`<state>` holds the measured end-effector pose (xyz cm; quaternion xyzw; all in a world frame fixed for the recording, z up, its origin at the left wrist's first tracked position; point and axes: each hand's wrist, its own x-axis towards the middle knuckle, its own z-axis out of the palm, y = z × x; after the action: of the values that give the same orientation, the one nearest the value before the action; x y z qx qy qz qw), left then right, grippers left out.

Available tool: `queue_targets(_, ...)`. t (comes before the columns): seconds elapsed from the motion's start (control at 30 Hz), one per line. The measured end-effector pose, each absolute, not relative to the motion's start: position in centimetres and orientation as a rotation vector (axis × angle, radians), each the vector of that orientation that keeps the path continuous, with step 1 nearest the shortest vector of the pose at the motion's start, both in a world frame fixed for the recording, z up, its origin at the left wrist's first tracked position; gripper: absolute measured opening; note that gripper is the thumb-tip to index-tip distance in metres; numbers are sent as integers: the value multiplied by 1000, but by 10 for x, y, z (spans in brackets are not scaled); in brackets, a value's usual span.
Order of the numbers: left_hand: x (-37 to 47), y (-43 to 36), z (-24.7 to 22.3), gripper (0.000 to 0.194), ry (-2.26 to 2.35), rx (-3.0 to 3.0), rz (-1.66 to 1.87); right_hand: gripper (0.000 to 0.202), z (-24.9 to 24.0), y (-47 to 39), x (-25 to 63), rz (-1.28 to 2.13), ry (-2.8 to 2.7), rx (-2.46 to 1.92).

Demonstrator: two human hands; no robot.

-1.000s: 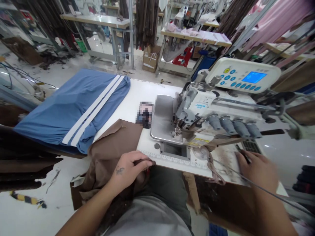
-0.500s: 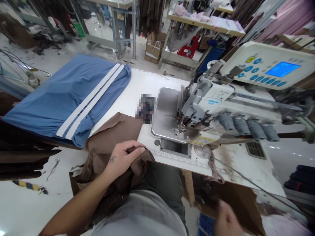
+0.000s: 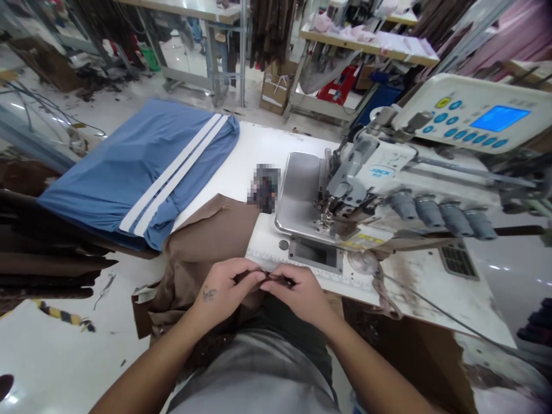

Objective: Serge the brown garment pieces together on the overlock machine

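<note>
Brown fabric (image 3: 202, 247) drapes over the front edge of the white sewing table (image 3: 259, 144) and down toward my lap. My left hand (image 3: 230, 290) pinches an edge of this fabric between thumb and fingers. Right beside it, my right hand (image 3: 297, 290) pinches the same dark edge, the two thumbs almost touching. Both hands are at the table's front edge, just before the overlock sewing machine (image 3: 366, 167). Its metal plate (image 3: 299, 184) and presser foot lie beyond my hands. The fingers hide most of the gripped edge.
A blue garment with white stripes (image 3: 190, 155) covers the table's left part. The machine's control panel (image 3: 478, 115) is lit at the right. A pixelated patch hides something beside the metal plate. A cable crosses the right table. Dark fabric (image 3: 52, 253) hangs at the left.
My right hand has come up from below the table at the lower right and taken hold of the fabric edge beside my left hand. The view has shifted slightly.
</note>
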<state>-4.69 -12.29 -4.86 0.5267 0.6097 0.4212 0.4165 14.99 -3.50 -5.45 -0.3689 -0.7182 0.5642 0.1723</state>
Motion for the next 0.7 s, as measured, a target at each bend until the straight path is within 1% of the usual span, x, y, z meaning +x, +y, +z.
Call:
queue_targets(0.17,-53,-127,-56,27,1463,1113,1067,35,-58,-37,151,1671,-2016,-1070)
queue_targets(0.27,-50,-125,-57,26,1476,1101,1090,36,-55,-37,154,1558,-2119,-1020)
queue_targets(0.4,-44,-119,-53,25,1458,1073,1113,42,-48,-37,153,1436,-2136,-1021)
queue_targets(0.6,-38,-117,-48,28,1460,1064,1132,40,-47,-39,149,1498,-2068,-1061)
queue_targets(0.7,-38,-120,-48,29,1490,1090,1128,46,-50,-41,148,1555,-2024,-1045)
